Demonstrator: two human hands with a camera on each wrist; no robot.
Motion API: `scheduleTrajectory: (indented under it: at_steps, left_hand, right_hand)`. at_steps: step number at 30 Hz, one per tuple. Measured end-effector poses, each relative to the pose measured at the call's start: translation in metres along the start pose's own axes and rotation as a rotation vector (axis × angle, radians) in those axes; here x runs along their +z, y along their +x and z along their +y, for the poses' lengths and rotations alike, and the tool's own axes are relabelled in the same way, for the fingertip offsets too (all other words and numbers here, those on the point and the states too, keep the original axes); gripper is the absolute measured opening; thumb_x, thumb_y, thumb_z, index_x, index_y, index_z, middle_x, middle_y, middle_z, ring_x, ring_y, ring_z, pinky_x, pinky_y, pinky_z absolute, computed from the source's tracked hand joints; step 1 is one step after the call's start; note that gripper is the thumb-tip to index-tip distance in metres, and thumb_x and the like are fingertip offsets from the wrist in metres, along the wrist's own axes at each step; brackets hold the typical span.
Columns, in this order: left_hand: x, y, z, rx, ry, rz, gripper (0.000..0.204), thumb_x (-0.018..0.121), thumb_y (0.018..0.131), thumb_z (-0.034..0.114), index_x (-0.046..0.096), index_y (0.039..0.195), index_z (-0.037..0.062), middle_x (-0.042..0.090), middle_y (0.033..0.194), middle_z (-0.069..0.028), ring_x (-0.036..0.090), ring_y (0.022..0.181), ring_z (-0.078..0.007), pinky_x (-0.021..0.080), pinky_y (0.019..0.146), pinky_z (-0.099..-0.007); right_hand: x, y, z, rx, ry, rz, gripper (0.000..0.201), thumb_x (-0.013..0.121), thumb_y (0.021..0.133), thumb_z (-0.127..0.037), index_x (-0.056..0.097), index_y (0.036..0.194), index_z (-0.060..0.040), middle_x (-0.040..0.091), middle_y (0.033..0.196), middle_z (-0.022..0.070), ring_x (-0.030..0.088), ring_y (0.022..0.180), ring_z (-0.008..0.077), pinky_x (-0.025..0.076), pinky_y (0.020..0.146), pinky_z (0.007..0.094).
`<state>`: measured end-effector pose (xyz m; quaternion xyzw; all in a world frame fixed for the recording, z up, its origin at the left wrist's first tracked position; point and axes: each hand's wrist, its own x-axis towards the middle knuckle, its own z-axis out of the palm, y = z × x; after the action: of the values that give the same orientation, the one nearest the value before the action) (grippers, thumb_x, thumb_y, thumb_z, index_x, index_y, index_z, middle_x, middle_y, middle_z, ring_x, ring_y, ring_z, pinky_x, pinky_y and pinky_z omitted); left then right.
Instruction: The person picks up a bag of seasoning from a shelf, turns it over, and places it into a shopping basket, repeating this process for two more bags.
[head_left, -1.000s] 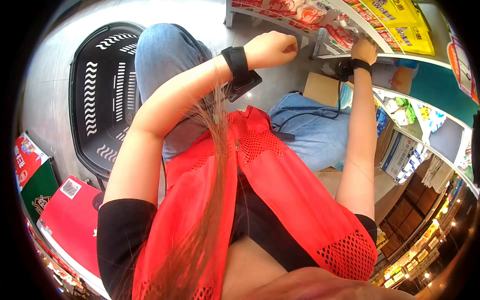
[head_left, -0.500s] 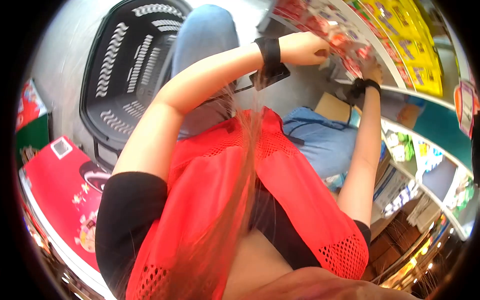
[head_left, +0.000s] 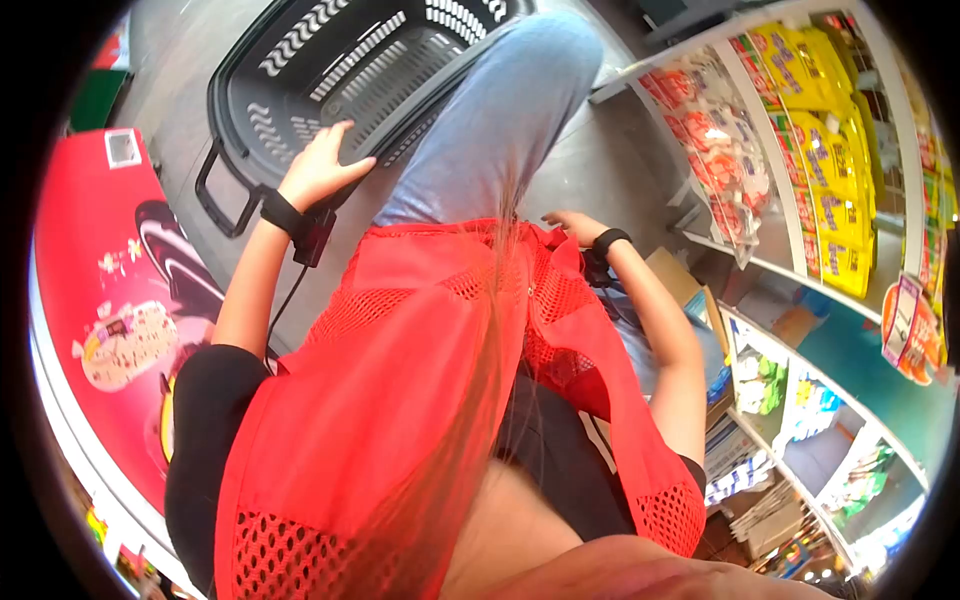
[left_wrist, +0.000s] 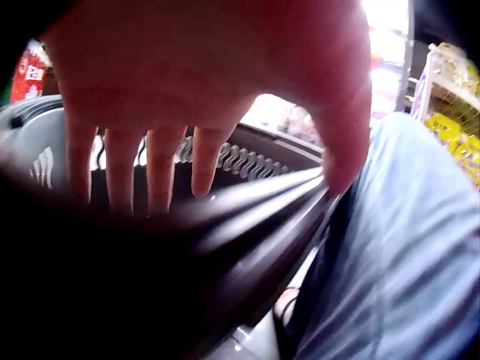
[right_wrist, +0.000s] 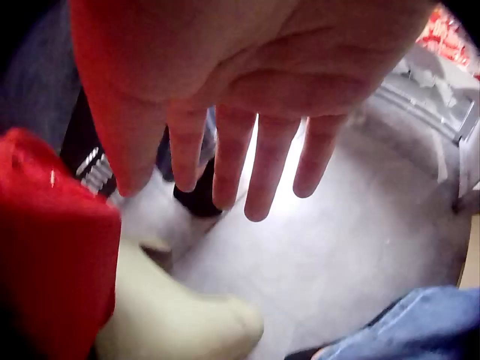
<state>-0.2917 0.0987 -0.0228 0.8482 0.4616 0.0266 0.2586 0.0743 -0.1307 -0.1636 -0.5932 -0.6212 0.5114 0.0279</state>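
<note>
A black plastic shopping basket with slotted walls stands on the floor beside the person's bent knee. My left hand is over its near rim, fingers spread. In the left wrist view, the fingers of the left hand point straight down inside the basket, and the thumb lies at the rim on the outer side. Close to the hem of the red vest, my right hand hangs in front of the body. From the right wrist, the right hand shows straight fingers and holds nothing.
Shelves on the right carry red-and-white packets and yellow packets. A red printed cabinet stands at the left. Beside the right forearm is a cardboard box. Grey floor lies below the right hand.
Both hands have left the packet shelf. The left has swung over to the basket rim, the right has drawn back toward the body. The head view has turned, shifting basket and shelves.
</note>
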Motion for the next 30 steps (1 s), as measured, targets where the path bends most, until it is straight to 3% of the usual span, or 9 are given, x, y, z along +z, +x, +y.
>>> scheduleTrajectory:
  at_steps: [1,3,4,5,7,9,23,26,30]
  left_hand:
    - [0.001,-0.012,-0.003,-0.171,-0.061,-0.034,0.062,0.056,0.068,0.048,0.046,0.108,0.0031,0.053,0.099,-0.0195,0.05,0.094,-0.0328,0.04,0.079,-0.0363]
    - [0.0,-0.026,0.007,-0.235,0.069,-0.052,0.065,0.049,0.068,0.06,0.052,0.098,0.0019,0.058,0.086,-0.0185,0.055,0.081,-0.033,0.043,0.071,-0.0376]
    - [0.015,-0.03,0.001,-0.107,0.098,0.107,0.064,0.046,0.069,0.062,0.053,0.088,0.0012,0.059,0.079,-0.0171,0.056,0.075,-0.0322,0.044,0.066,-0.038]
    - [0.018,-0.032,0.002,-0.068,0.184,0.079,0.062,0.047,0.068,0.061,0.054,0.082,0.0019,0.059,0.079,-0.0163,0.057,0.074,-0.0315,0.045,0.065,-0.0384]
    - [0.014,-0.032,0.011,-0.092,0.221,0.091,0.054,0.05,0.069,0.057,0.052,0.075,0.0033,0.058,0.074,-0.0159,0.056,0.07,-0.0323,0.045,0.06,-0.039]
    - [0.016,-0.027,0.005,-0.091,0.193,0.143,0.053,0.051,0.068,0.056,0.052,0.073,0.0031,0.058,0.07,-0.0158,0.056,0.067,-0.0329,0.045,0.057,-0.0402]
    - [0.005,0.065,0.015,-0.388,0.201,0.153,0.048,0.05,0.072,0.053,0.057,0.085,0.0075,0.059,0.07,-0.0154,0.057,0.069,-0.0326,0.044,0.06,-0.0402]
    - [0.003,0.095,0.019,-0.431,0.197,0.154,0.048,0.05,0.072,0.053,0.057,0.086,0.0067,0.059,0.068,-0.0147,0.057,0.068,-0.0324,0.044,0.059,-0.0392]
    - [0.013,0.105,0.009,-0.336,0.258,0.259,0.048,0.053,0.071,0.049,0.057,0.094,0.0067,0.059,0.082,-0.0149,0.057,0.077,-0.0304,0.045,0.066,-0.0368]
  right_hand:
    - [0.004,0.006,-0.004,0.092,0.192,-0.071,0.044,0.054,0.076,-0.024,0.044,0.114,-0.0045,0.048,0.112,0.0165,0.049,0.1,0.0262,0.042,0.08,0.034]
    - [0.008,0.014,-0.012,0.194,0.374,-0.159,0.049,0.054,0.077,-0.028,0.041,0.119,-0.0059,0.045,0.118,0.0155,0.046,0.105,0.0254,0.041,0.081,0.0339]
    - [0.005,0.018,-0.017,0.313,0.58,-0.224,0.052,0.053,0.078,-0.031,0.037,0.121,-0.0071,0.042,0.12,0.0139,0.043,0.108,0.0246,0.04,0.083,0.0338]
    - [0.003,0.021,-0.021,0.436,0.779,-0.289,0.055,0.053,0.079,-0.035,0.034,0.124,-0.0084,0.04,0.122,0.0123,0.04,0.11,0.0237,0.039,0.085,0.0336]
    - [0.011,0.033,-0.021,0.425,0.782,-0.337,0.058,0.052,0.079,-0.039,0.034,0.124,-0.0073,0.04,0.122,0.0107,0.04,0.109,0.0219,0.036,0.087,0.0319]
    - [0.022,0.043,-0.023,0.187,0.947,-0.406,0.061,0.053,0.079,-0.039,0.031,0.125,-0.0052,0.039,0.123,0.0109,0.039,0.11,0.0206,0.035,0.089,0.0313]
    - [0.05,0.084,-0.007,0.402,0.993,-0.486,0.067,0.058,0.074,-0.041,0.033,0.124,-0.0044,0.038,0.124,0.0144,0.037,0.113,0.023,0.033,0.091,0.0323]
    - [0.094,0.116,0.027,0.363,0.938,-0.512,0.068,0.057,0.072,-0.046,0.037,0.121,-0.0024,0.043,0.118,0.0176,0.039,0.112,0.0253,0.034,0.09,0.0327]
    - [0.083,0.118,0.008,0.417,0.871,-0.512,0.072,0.047,0.075,-0.054,0.04,0.116,0.005,0.046,0.115,0.0197,0.043,0.108,0.0283,0.033,0.09,0.0332]
